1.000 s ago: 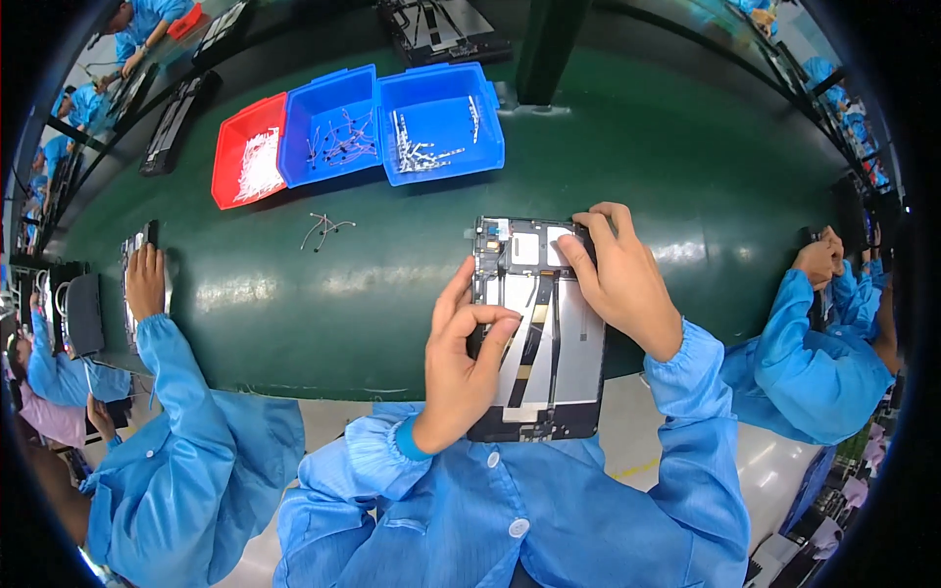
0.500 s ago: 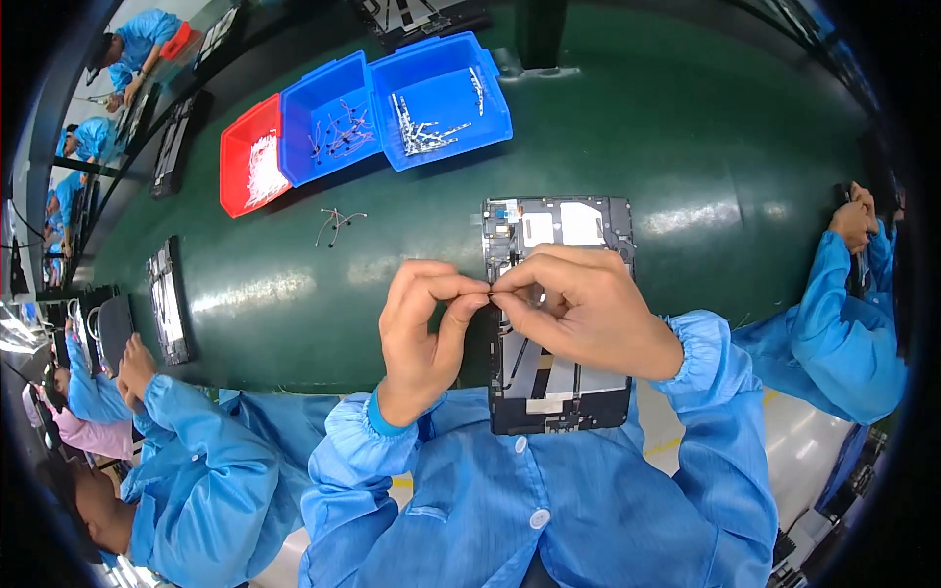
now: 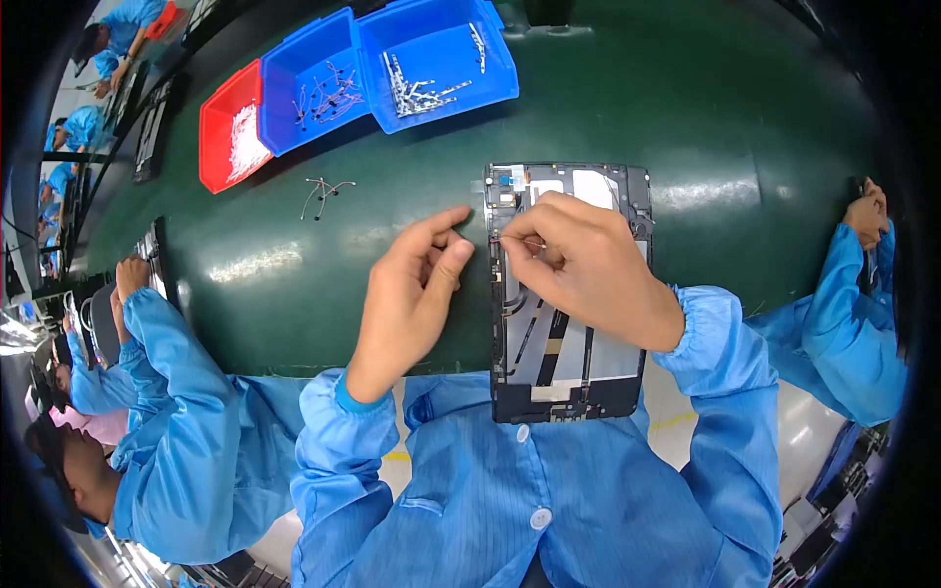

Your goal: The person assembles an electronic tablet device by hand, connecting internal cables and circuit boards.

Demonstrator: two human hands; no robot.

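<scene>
An opened tablet (image 3: 613, 365) lies in front of me, its inner boards, dark ribbon cables and pale plates exposed. My right hand (image 3: 593, 265) is over its upper left part, thumb and forefinger pinched on a thin wire lead (image 3: 530, 243). The lead's tip is at the tablet's left edge; its small end is mostly covered by my fingers. Just left of the tablet, my left hand (image 3: 407, 294) holds nothing, with thumb and forefinger apart. Several similar thin leads with small black ends (image 3: 323, 198) lie in a loose cluster on the green table (image 3: 412, 176).
A red bin (image 3: 214, 157) of small white pieces joins two blue bins (image 3: 412, 120), one with wire leads, the other with silvery strips. Co-workers in blue smocks sit at left (image 3: 196, 431) and right (image 3: 848, 294). Another dark device (image 3: 152, 127) lies at the far left.
My left hand has parted from the right and opened. My right hand, with the wire lead, now pinches at the tablet's left edge. The whole view has shifted, so the bins appear higher.
</scene>
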